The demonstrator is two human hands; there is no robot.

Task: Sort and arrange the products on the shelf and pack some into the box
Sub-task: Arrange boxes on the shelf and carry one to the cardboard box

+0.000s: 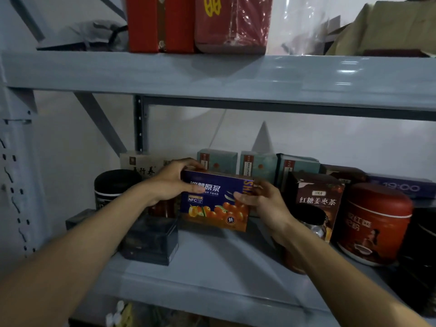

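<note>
Head view: gripping the blue juice box (pixel 213 210) at both ends, left hand (pixel 171 182) curled over its upper left corner, right hand (pixel 263 205) clasping its right edge. Held upright over the grey shelf (pixel 212 267), touching or lifted impossible to tell. Just behind, a row of teal boxes (pixel 218 161). To the left, black jar (pixel 113 185) and dark case (pixel 151 240); to the right, brown tea box (pixel 317 197) and red canister (pixel 375 223).

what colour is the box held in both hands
Dark blue box with orange fruit printed below; head view.
</note>
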